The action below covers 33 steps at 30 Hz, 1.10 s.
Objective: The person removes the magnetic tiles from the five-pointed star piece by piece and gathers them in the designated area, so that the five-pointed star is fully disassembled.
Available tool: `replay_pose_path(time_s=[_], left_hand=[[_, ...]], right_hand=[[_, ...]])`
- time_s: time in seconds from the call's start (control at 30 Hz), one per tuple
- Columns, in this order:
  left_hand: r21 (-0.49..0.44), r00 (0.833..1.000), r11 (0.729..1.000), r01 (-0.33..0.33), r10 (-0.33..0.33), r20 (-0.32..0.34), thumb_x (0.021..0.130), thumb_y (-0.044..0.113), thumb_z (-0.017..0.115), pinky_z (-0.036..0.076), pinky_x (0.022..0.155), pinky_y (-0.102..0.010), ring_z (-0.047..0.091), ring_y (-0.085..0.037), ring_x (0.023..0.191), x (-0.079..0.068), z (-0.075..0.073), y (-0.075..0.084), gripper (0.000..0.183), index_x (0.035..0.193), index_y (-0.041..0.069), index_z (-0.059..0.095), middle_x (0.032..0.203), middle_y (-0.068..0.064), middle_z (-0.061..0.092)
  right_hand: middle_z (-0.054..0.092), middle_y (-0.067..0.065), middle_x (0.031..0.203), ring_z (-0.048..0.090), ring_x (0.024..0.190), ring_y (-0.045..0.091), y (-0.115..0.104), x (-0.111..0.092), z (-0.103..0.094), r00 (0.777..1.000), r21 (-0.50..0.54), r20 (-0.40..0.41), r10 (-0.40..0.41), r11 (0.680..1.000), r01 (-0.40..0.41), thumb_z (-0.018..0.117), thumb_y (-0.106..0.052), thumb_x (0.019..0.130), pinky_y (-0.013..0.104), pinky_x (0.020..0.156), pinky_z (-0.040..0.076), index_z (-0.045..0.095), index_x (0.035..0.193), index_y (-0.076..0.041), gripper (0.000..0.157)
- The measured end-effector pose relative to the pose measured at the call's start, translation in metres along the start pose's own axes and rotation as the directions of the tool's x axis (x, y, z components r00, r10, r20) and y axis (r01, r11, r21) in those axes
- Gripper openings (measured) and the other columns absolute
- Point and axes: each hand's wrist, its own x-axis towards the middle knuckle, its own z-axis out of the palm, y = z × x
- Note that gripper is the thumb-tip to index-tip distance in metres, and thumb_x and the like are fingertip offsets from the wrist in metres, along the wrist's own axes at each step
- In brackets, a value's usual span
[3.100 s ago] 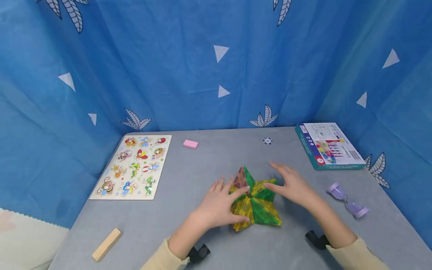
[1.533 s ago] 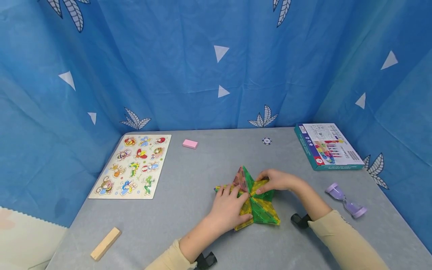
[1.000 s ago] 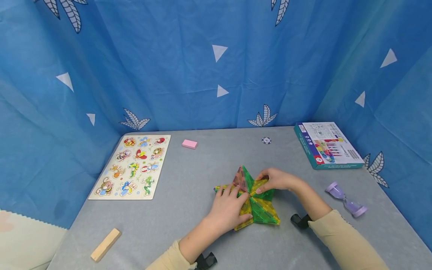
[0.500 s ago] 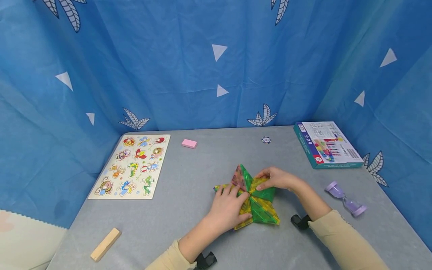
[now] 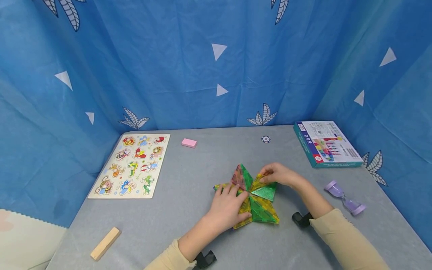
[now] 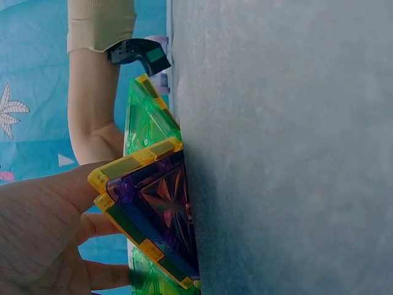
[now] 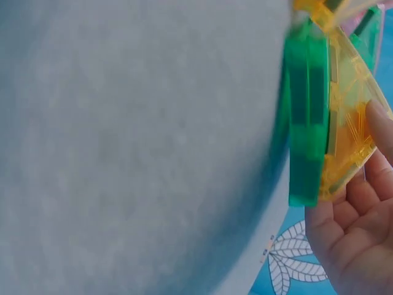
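Observation:
A star of translucent magnetic tiles [image 5: 264, 210], green, yellow and pinkish-red, lies on the grey table in the head view. My right hand [image 5: 278, 175] pinches a yellow triangular magnetic tile [image 5: 256, 183] at the star's upper right point. That tile tilts up beside a green tile [image 5: 266, 192], with thumb on one face and fingers behind it in the right wrist view. Spread over the star's left side, my left hand [image 5: 225, 207] rests with fingers fairly straight. In the left wrist view its thumb lies along a yellow tile edge [image 6: 138, 161], above a purple-edged tile [image 6: 166, 200].
An insect puzzle board [image 5: 129, 167] lies at the left, a wooden block [image 5: 105, 243] nearer me. Towards the back are a pink block [image 5: 189, 143] and a poker chip [image 5: 266, 139]. A flat box [image 5: 329, 144] and a purple sand timer [image 5: 345, 197] lie at the right.
My right hand came in from beside the star and took hold of the yellow tile. Just now it lifted the tile up and right, tilting it. My left hand settled onto the star and stayed.

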Motion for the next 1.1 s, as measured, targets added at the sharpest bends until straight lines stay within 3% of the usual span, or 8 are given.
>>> replay_pose_path(time_s=[0.2,0.83,1.1], left_hand=[[-0.007,1.0,1.0,-0.001,0.001,-0.006,0.079,0.061,0.062,0.033,0.099,-0.056,0.043,-0.032,0.124,-0.001,-0.001,-0.001,0.056,0.123,0.027,0.055,0.131,-0.009,0.051],[-0.018,1.0,1.0,0.0,-0.001,-0.01,0.079,0.06,0.063,0.033,0.099,-0.056,0.044,-0.032,0.123,0.0,-0.003,-0.001,0.056,0.123,0.027,0.055,0.13,-0.008,0.052],[-0.018,1.0,1.0,-0.006,0.006,-0.015,0.078,0.06,0.064,0.034,0.098,-0.055,0.044,-0.032,0.122,-0.001,-0.004,0.0,0.056,0.123,0.026,0.056,0.129,-0.008,0.053]], right_hand=[[0.066,0.011,0.087,0.059,0.077,0.02,-0.003,-0.004,-0.007,0.999,0.053,0.023,-0.026,0.998,0.024,0.064,-0.01,0.089,0.032,0.073,0.051,0.063,0.096,0.004,0.016],[0.066,0.014,0.092,0.058,0.082,0.028,-0.02,-0.026,-0.016,0.989,0.08,0.075,-0.129,0.989,0.123,0.06,-0.015,0.092,0.035,0.081,0.049,0.059,0.1,0.001,0.018],[0.064,0.015,0.093,0.057,0.082,0.026,-0.018,-0.031,-0.021,0.982,0.1,0.05,-0.184,0.979,0.178,0.055,-0.013,0.095,0.033,0.077,0.049,0.056,0.104,-0.001,0.015]])
